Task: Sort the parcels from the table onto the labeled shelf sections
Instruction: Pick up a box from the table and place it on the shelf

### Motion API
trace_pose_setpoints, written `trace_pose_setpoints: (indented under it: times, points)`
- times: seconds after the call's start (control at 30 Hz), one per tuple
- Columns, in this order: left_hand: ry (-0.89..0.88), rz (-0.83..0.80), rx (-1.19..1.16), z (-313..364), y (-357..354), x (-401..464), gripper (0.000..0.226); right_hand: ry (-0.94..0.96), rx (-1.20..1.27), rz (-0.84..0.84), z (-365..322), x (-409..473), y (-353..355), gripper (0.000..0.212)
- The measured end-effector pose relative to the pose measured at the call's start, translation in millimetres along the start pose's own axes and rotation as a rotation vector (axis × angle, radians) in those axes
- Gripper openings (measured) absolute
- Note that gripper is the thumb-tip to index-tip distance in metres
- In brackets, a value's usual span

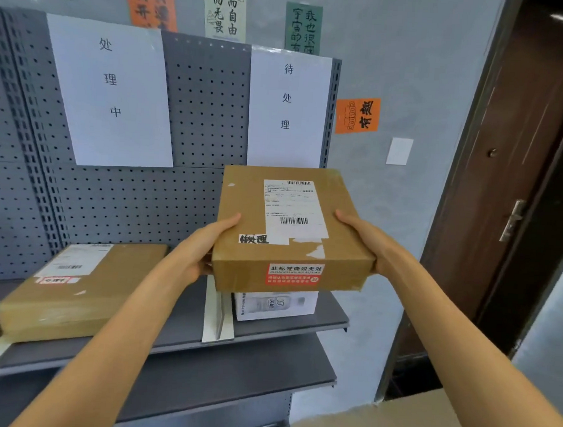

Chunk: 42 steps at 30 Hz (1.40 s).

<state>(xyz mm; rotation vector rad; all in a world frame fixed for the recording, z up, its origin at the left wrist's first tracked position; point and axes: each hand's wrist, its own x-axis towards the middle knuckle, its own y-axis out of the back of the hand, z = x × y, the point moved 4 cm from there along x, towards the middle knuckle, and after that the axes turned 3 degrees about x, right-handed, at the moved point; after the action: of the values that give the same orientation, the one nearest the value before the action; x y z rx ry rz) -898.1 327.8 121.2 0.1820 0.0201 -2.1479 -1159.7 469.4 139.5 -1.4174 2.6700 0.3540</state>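
Head view, the only one on offer: the person has a flat brown cardboard parcel (289,226) with a white shipping label held up at the right-hand end of the grey metal shelf (327,317). The left hand (203,248) grips its near-left edge, thumb lying on top and fingers curled underneath; the right hand (370,241) clamps the right edge the same way, thumb on the lid, fingers out of sight below. Both hands are closed firmly around the box — nothing loose here.

The parcel hovers just above a white printed carton (275,304) already sitting in the right section; whether the two touch cannot be told from here. Behind it on the grey pegboard back panel hangs a white paper sign reading 待处理 (287,106), and the parcel's own handwritten sticker appears to carry the same words — so this looks like the right bay. A white angled divider (217,314) marks it off from the middle section, where a larger tape-wrapped brown parcel (74,287) lies under a second white sign reading 处理中 (112,90).

The step in hand looks like the set-down. Done well, the box goes down level and square on the white carton, right of the divider, pushed back toward the pegboard so no edge overhangs the shelf lip. The fingers underneath should slide out sideways as the weight settles, not be yanked free.
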Motion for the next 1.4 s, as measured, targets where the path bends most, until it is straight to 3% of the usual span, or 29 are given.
trace_pose_setpoints:
  times: [0.57, 0.73, 1.23, 1.4]
  points:
    - [0.203, 0.047, 0.01, -39.9, 15.6, 135.6, 0.074, -0.216, -0.162, -0.071, 13.1, 162.3, -24.0, 0.067]
    - [0.27, 0.051, 0.007, -55.3, 15.3, 145.6, 0.068, -0.262, -0.24, -0.09, 30.4, 185.8, -24.4, 0.066]
    - [0.298, 0.084, 0.04, -55.4, 14.3, 149.9, 0.062, -0.249, -0.268, -0.107, 36.4, 197.6, -21.3, 0.071]
    - [0.217, 0.127, 0.018, -37.8, 12.7, 145.5, 0.053, -0.099, -0.2, -0.029, 27.8, 193.2, -20.5, 0.073]
